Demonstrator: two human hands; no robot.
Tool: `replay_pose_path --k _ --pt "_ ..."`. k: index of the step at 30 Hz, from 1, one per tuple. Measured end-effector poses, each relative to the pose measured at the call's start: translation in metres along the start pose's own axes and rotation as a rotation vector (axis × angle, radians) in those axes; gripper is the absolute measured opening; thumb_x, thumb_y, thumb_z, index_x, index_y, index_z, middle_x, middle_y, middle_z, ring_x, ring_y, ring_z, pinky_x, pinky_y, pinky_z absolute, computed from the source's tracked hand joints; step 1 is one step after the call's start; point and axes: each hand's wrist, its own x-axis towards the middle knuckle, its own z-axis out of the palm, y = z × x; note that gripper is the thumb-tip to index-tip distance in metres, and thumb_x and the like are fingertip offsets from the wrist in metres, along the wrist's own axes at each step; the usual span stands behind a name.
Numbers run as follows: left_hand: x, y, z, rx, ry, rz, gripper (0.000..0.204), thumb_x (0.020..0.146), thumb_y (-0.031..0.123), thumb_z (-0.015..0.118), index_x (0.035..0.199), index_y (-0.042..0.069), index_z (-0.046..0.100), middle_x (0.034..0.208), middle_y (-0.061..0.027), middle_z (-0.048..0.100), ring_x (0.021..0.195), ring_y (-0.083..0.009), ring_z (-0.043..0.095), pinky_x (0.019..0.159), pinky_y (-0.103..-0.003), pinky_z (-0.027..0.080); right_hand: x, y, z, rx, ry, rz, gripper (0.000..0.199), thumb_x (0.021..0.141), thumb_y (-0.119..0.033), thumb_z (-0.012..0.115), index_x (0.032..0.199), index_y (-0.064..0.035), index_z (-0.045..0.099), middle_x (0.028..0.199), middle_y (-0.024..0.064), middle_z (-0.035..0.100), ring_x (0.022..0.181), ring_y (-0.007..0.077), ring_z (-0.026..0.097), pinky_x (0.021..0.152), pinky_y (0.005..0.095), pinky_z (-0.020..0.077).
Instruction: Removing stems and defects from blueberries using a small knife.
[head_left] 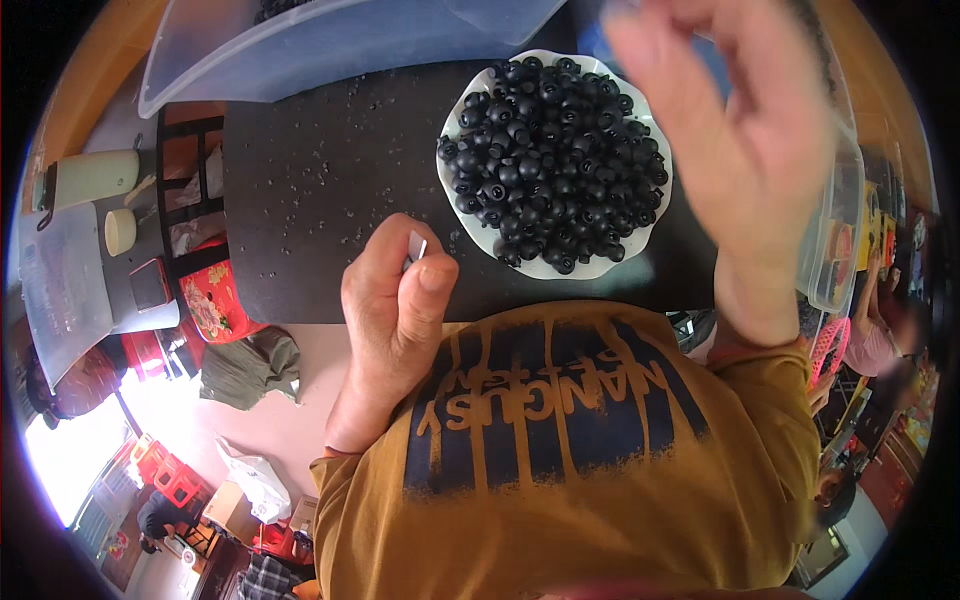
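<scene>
Currently, left hand (388, 298) pinching pale flat piece (415, 244), right hand (762, 150) blurred, hold unclear

**Red stools (176, 482) at lower left**

A white plastic bag (262, 485) lies to their right in the frame. Above it is a dark green cloth (250, 368); at upper left, a pale flask (98, 175).

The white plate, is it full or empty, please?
Full: the plate is heaped with small black pieces, and little more than its wavy white rim shows around them.
</scene>
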Motion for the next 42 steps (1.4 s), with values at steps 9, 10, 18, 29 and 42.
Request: replay_pose_path --k 9,10,18,29,42 --pt "0.008 0.016 0.018 0.563 -0.237 -0.136 0.028 0.077 0.022 0.069 0.080 0.002 0.050 0.070 -0.0114 0.059 0.057 -0.0247 0.060 0.050 -0.031 0.046 -0.132 0.004 -0.003 -0.094 -0.065 0.268 0.016 0.067 0.001 0.070 0.080 -0.0009 0.059 0.069 0.0080 0.059 0.055 0.0182 0.054 0.048 0.0261 0.0402" --pt "0.008 0.014 0.020 0.564 -0.250 -0.139 0.028 0.077 0.022 0.069 0.080 0.002 0.050 0.070 -0.0114 0.059 0.057 -0.0247 0.060 0.050 -0.031 0.046 -0.138 0.006 -0.003 -0.097 -0.062 0.280 0.016 0.067 0.001 0.070 0.080 -0.0009 0.059 0.069 0.0080 0.059 0.055 0.0182 0.054 0.048 0.0261 0.0402" --pt "0.003 0.003 0.036 0.678 -0.264 -0.133 0.032 0.075 0.025 0.071 0.089 0.005 0.049 0.070 -0.0092 0.058 0.053 -0.0221 0.058 0.048 -0.031 0.046 -0.157 0.017 0.002 -0.153 -0.086 0.369 0.026 0.063 -0.007 0.076 0.079 -0.0040 0.057 0.065 0.0054 0.055 0.052 0.0175 0.052 0.044 0.0268 0.0384" --pt "0.001 -0.007 0.038 0.724 -0.185 0.061 0.029 0.073 0.018 0.072 0.087 0.005 0.051 0.071 -0.0066 0.059 0.054 -0.0201 0.059 0.048 -0.030 0.047 -0.158 0.016 0.002 -0.157 -0.095 0.350 0.024 0.064 -0.005 0.075 0.079 -0.0039 0.057 0.063 0.0052 0.054 0.049 0.0168 0.050 0.042 0.0271 0.0364" --pt "0.003 0.006 0.029 0.641 -0.097 0.101 0.029 0.071 0.013 0.074 0.085 0.003 0.050 0.069 -0.0056 0.058 0.055 -0.0140 0.058 0.051 -0.024 0.046 -0.124 -0.007 -0.003 0.200 0.008 0.229 0.016 0.072 0.002 0.066 0.087 0.0018 0.060 0.069 0.0055 0.057 0.051 0.0096 0.049 0.045 0.0216 0.0362"
